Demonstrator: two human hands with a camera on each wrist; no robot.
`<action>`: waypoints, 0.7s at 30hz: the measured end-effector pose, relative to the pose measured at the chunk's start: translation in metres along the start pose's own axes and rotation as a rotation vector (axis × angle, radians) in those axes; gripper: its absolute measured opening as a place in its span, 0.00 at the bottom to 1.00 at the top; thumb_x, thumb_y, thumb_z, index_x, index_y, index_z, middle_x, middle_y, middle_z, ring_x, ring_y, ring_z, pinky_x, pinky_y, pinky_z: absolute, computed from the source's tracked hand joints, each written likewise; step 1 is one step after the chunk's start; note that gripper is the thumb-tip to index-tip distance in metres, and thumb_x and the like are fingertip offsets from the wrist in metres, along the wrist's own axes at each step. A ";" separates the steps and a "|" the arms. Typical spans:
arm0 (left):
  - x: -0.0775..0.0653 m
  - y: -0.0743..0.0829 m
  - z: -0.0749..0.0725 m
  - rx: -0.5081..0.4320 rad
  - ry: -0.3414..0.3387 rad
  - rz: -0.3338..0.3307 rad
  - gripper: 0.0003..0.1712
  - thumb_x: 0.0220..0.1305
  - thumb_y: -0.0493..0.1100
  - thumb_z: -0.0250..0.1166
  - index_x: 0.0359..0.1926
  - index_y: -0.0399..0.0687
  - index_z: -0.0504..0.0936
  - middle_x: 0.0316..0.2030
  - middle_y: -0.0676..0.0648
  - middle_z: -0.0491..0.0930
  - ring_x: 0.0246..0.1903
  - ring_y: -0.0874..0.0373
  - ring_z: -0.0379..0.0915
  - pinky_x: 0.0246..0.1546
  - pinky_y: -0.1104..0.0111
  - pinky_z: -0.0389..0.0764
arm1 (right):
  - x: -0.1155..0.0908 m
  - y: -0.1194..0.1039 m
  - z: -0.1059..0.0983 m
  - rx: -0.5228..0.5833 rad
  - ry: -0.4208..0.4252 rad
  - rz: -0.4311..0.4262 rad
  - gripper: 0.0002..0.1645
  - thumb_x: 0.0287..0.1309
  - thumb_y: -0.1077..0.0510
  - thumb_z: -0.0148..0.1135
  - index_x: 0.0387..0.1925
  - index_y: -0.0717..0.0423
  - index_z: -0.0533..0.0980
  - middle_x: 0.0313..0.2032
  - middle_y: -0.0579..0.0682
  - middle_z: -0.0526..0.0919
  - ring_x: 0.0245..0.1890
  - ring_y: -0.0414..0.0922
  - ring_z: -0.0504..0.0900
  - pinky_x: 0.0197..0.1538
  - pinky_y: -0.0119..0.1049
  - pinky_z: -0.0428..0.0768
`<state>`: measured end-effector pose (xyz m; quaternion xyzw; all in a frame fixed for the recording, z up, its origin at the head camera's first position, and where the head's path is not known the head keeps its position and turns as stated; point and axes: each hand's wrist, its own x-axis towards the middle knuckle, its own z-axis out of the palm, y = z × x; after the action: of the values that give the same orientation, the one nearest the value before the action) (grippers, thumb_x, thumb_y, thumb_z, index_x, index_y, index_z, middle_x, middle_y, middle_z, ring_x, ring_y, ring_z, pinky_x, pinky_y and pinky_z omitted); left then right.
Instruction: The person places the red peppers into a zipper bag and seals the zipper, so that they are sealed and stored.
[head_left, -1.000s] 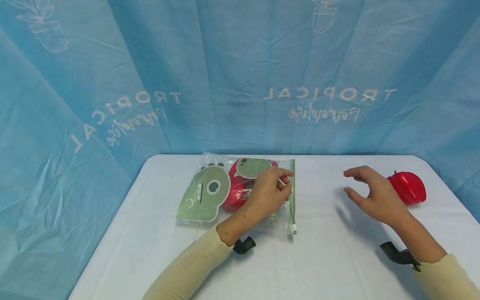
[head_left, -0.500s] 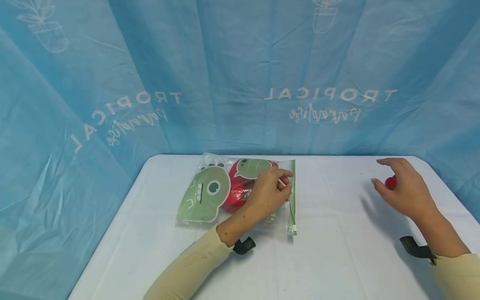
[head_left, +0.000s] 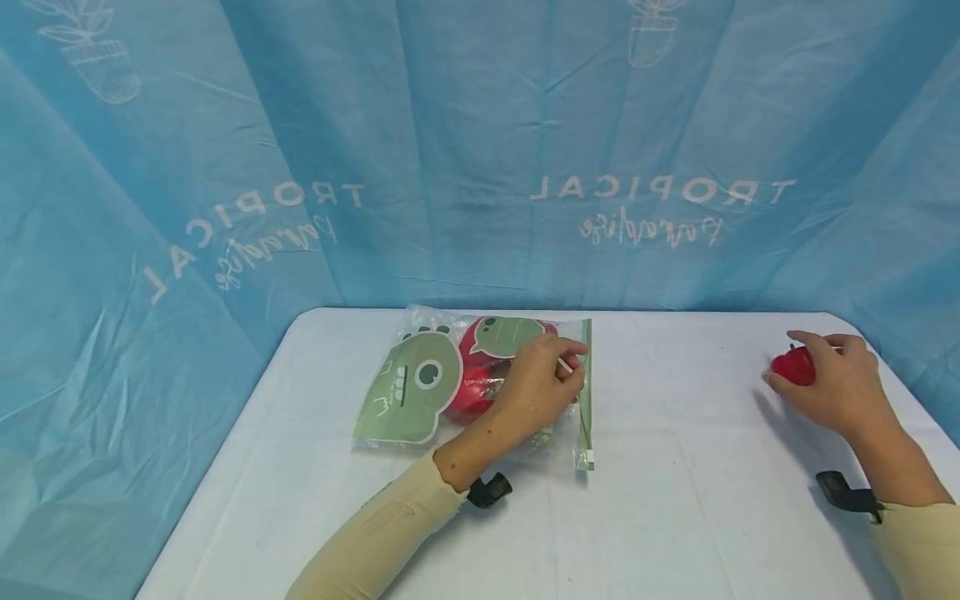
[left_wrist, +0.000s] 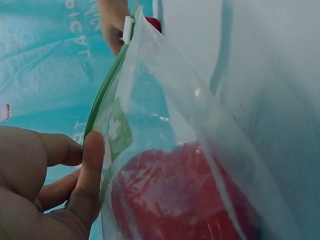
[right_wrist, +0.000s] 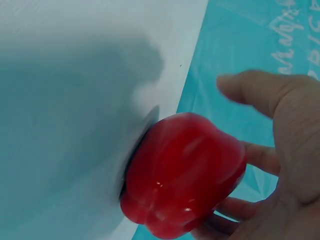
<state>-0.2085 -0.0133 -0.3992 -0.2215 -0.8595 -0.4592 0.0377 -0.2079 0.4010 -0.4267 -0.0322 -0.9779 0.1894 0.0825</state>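
Note:
A clear slider zip bag [head_left: 408, 392] with green monster prints lies on the table, red lobed contents [left_wrist: 185, 195] showing through its plastic. My left hand [head_left: 536, 379] rests over the bag. In the left wrist view its thumb and fingers pinch the bag's edge beside the green zip strip [left_wrist: 102, 90]. At the table's right side, my right hand [head_left: 840, 383] is around a red bell pepper [head_left: 795, 367]. The right wrist view has its fingers [right_wrist: 262, 157] behind the pepper and its thumb [right_wrist: 250, 90] straight, with a gap to the pepper.
A white cloth covers the table [head_left: 660, 517]. Blue printed curtain [head_left: 480, 167] hangs behind and along the sides. The bag's white slider [head_left: 588, 457] is at the near end of the zip strip. Black wrist mounts [head_left: 847, 492] stick out beneath both wrists.
My right hand has moved right to the bell pepper, and its fingers have come around it. The left hand and the bag have stayed in place.

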 end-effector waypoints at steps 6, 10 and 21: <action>0.000 0.001 -0.001 0.009 -0.003 -0.013 0.18 0.70 0.35 0.68 0.59 0.41 0.86 0.39 0.52 0.79 0.31 0.69 0.79 0.30 0.78 0.84 | 0.000 0.007 -0.002 -0.006 -0.047 0.070 0.59 0.41 0.65 0.83 0.71 0.72 0.58 0.63 0.85 0.53 0.62 0.85 0.57 0.39 0.74 0.82; 0.001 0.002 -0.001 0.016 -0.002 -0.014 0.18 0.70 0.35 0.69 0.59 0.41 0.86 0.40 0.52 0.80 0.32 0.68 0.79 0.31 0.78 0.83 | 0.000 0.009 -0.001 -0.016 -0.049 0.106 0.58 0.39 0.66 0.83 0.69 0.72 0.58 0.60 0.84 0.55 0.59 0.83 0.59 0.39 0.74 0.82; 0.000 0.001 -0.001 0.002 -0.007 -0.017 0.18 0.70 0.35 0.69 0.59 0.41 0.87 0.39 0.52 0.79 0.31 0.69 0.80 0.31 0.78 0.84 | 0.000 0.004 -0.010 0.010 -0.032 0.085 0.59 0.35 0.68 0.85 0.64 0.76 0.57 0.57 0.82 0.60 0.55 0.81 0.61 0.34 0.70 0.83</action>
<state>-0.2081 -0.0136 -0.3984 -0.2158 -0.8620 -0.4576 0.0309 -0.2060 0.4089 -0.4187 -0.0703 -0.9759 0.1982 0.0589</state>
